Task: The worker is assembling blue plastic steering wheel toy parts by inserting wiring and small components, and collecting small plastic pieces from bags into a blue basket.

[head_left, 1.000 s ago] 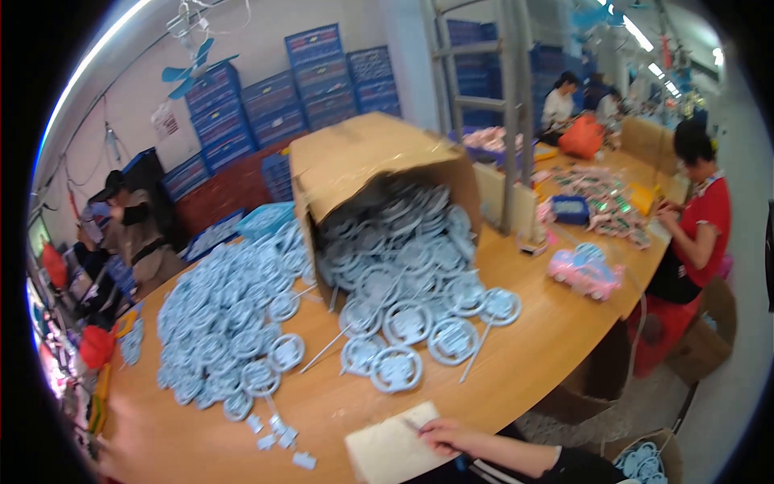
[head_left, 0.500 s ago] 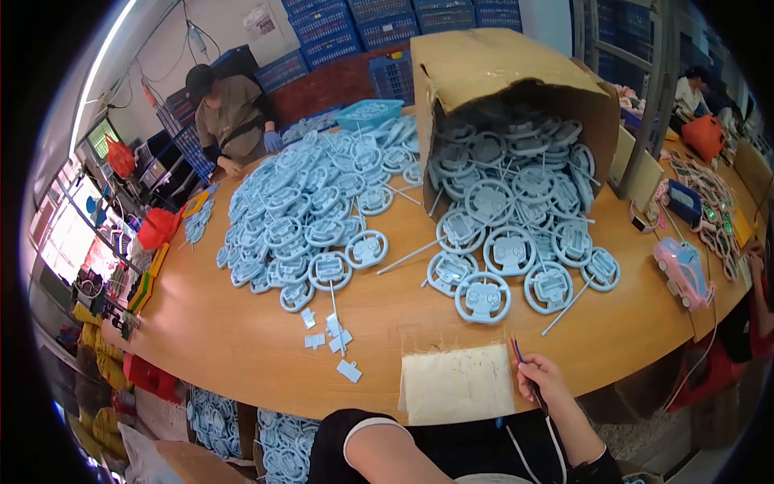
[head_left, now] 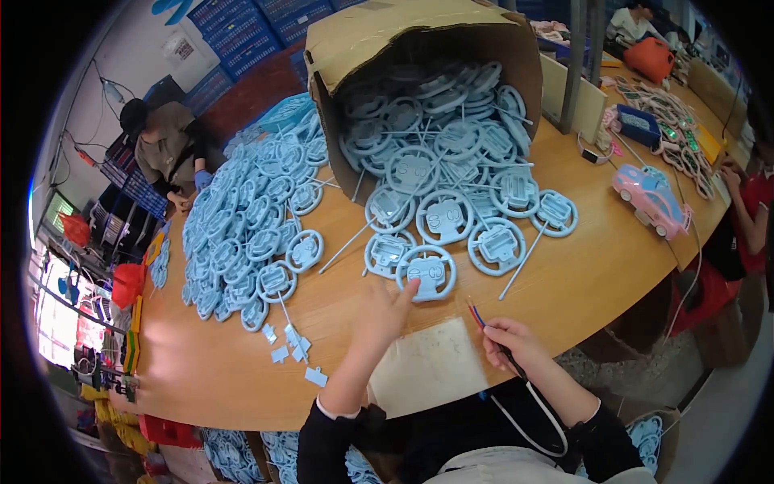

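Light-blue plastic steering-wheel piece (head_left: 436, 284), centre of frame; left hand (head_left: 380, 313), blurred, at its rim, grip unclear. Right hand (head_left: 516, 343), lower right, closed round slim black corded tool (head_left: 520, 373). Brown cardboard box (head_left: 411, 22), upper centre, sideways, presumably for easy reach.

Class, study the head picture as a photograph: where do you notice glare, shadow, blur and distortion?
Head view: the window at left is washed out and the nearby tabletop shines; head view: the inside of the carton is shadowed and the left hand looks slightly smeared; head view: the tabletop's front edge bows, with black filling the corners.
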`<control>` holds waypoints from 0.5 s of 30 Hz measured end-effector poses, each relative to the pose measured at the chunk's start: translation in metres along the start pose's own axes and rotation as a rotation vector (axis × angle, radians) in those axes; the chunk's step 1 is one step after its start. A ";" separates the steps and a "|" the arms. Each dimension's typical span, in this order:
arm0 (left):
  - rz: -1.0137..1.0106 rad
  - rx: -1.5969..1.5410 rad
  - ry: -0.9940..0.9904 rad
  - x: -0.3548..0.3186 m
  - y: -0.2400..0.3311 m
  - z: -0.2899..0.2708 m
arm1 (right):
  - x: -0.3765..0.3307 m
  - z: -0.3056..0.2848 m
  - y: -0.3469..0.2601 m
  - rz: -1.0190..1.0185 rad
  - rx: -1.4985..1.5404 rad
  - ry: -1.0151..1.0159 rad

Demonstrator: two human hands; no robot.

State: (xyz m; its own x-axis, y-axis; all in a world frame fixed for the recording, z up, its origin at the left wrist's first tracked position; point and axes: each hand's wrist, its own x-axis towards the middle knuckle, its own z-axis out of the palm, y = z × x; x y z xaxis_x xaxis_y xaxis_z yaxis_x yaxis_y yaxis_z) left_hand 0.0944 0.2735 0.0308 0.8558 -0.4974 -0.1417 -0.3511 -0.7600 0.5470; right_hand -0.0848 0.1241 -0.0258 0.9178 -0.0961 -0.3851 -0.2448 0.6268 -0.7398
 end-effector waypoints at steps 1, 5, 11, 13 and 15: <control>-0.025 -0.037 0.057 0.010 -0.001 0.002 | 0.001 0.000 0.004 -0.010 -0.007 0.012; 0.059 0.216 0.300 0.010 0.027 0.017 | 0.001 -0.002 0.005 -0.039 -0.030 0.018; 0.184 0.471 0.295 0.024 0.034 0.060 | 0.002 0.001 0.007 -0.021 -0.002 0.033; 0.217 0.482 0.321 0.024 0.023 0.066 | 0.000 0.001 0.008 -0.048 -0.027 0.048; 0.260 0.497 0.349 0.020 0.010 0.071 | -0.004 -0.002 0.009 -0.048 -0.023 0.031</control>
State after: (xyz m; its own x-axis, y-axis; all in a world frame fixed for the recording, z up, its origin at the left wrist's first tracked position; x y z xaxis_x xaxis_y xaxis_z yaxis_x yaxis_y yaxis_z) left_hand 0.0808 0.2257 -0.0253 0.7630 -0.5895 0.2651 -0.6249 -0.7776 0.0695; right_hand -0.0908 0.1286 -0.0317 0.9187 -0.1496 -0.3655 -0.2084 0.6026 -0.7704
